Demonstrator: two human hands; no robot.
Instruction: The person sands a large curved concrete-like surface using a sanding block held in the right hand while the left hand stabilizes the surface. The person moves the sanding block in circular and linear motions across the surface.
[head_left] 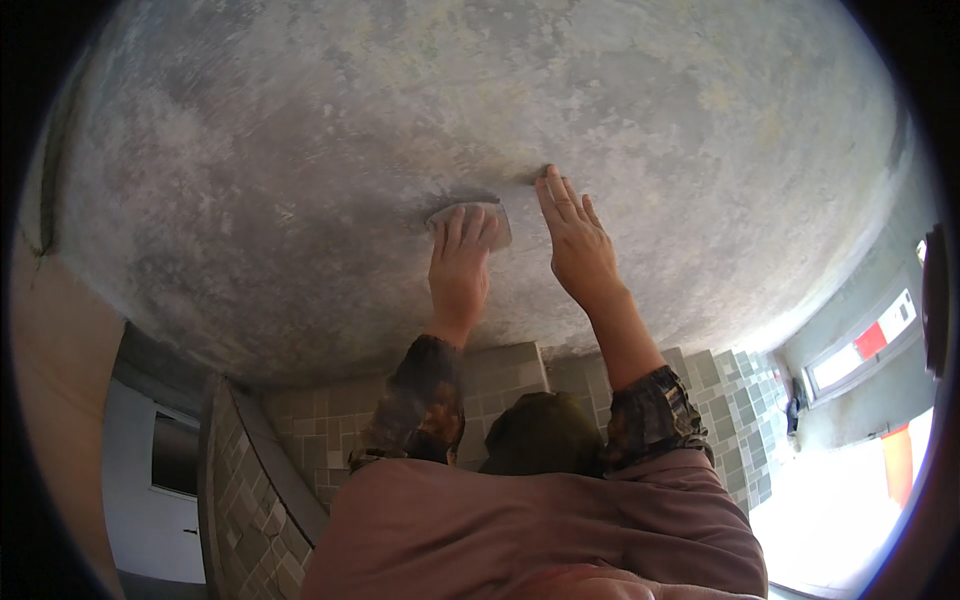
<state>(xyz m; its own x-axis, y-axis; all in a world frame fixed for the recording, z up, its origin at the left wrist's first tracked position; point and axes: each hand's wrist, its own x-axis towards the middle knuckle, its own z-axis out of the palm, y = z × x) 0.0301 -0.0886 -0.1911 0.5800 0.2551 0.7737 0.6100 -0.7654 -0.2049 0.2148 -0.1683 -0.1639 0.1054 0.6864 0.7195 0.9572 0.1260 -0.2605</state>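
Note:
A mottled grey plaster surface (330, 130) fills the upper part of the head view. My left hand (462, 272) presses a thin, pale grey pad (497, 215) flat against it, fingers bent over the pad's face. What the pad is made of I cannot make out; it could be a folded abrasive sheet. Just right of it, my right hand (578, 245) rests with straight fingers on the plaster, holding nothing that shows. A small dark patch lies by its fingertips. Both forearms reach up in dark patterned sleeve cuffs.
Grey-green tiles (490, 385) run below the plaster, with a stepped edge toward the right. Between my arms sits a dark olive rounded shape (545, 435). A pale door (140, 490) stands at the lower left, and a window (860, 345) opens at the right.

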